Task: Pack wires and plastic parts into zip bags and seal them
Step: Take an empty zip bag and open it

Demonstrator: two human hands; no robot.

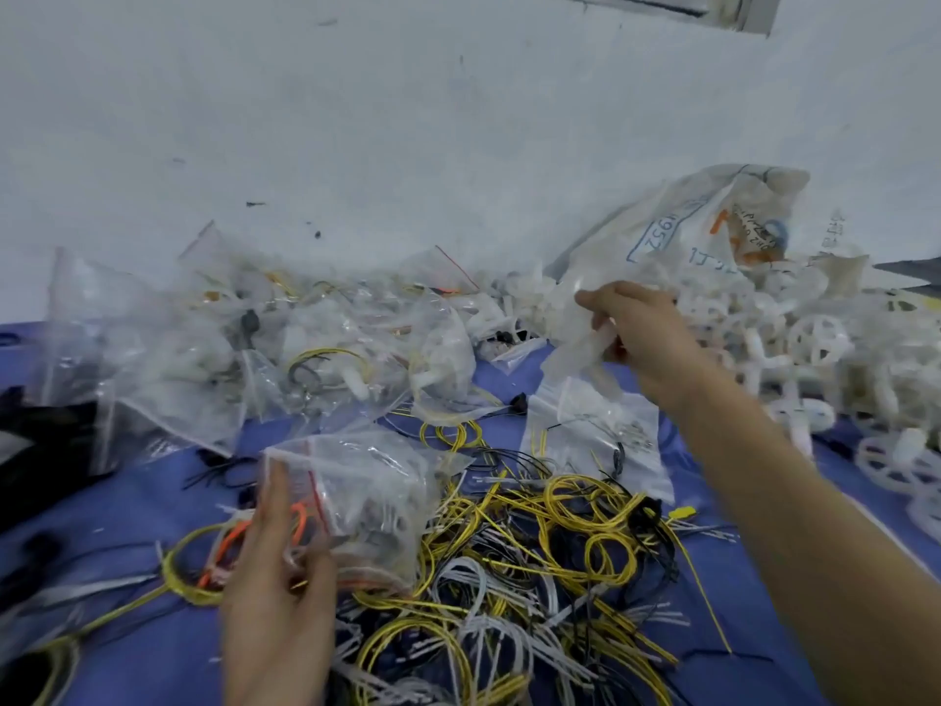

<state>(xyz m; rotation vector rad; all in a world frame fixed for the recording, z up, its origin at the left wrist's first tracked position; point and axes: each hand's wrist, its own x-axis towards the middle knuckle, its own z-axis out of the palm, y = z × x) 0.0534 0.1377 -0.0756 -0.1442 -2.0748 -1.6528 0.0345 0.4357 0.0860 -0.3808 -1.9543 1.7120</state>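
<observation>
A clear, red-striped zip bag (356, 491) is gripped by the left hand (277, 578); a cloudy white plastic part (575, 346) is pinched by the right hand (646, 338).

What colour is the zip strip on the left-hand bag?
Red, on the zip bag in the left hand; head view.

My left hand (275, 593) grips a zip bag (366, 491), its red seal strip just beside the fingers (275, 496). My right hand (646, 343) pinches a blurred white plastic part (575, 349). Tangled wires (534, 552) cover the table (127, 507) between both hands' fingers, and filled bags (244, 343) lie beyond the left fingers.
</observation>
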